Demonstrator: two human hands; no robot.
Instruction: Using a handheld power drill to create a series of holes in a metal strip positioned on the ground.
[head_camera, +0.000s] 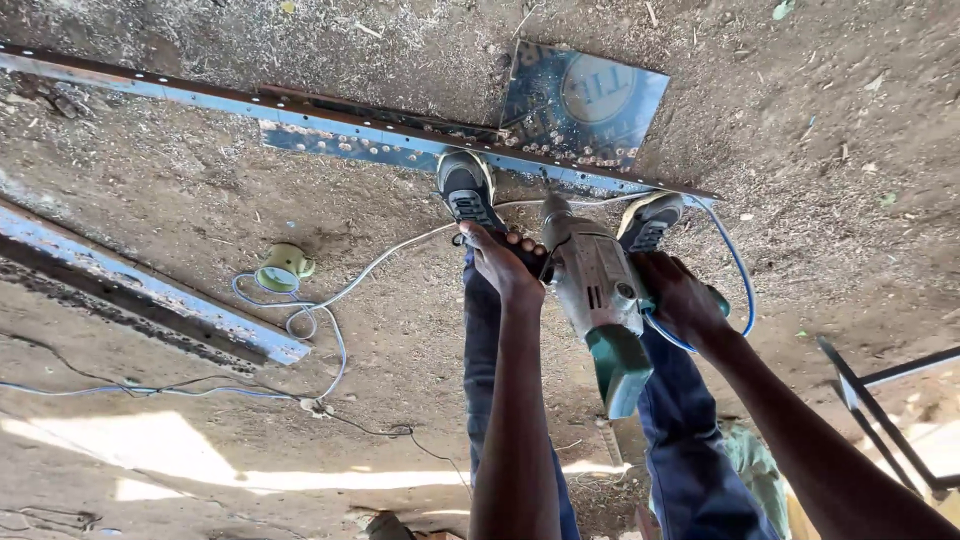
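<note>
- The left hand (503, 262) grips the side handle of the drill (597, 290), fingers curled tight.
- The right hand (678, 292) wraps the green back grip.
- The drill points down at the strip (330, 122), between two shoes (467, 190); the bit tip is hidden, so touching is only likely.
- It looks heavy and hard, best held at both handles.
- A blue cord (738, 270) loops beside it on the dirt (200, 180).

A grey drill (598, 300) with green rear, blue trousers (680, 450), a rusty hole-dotted steel strip (330, 125).
</note>
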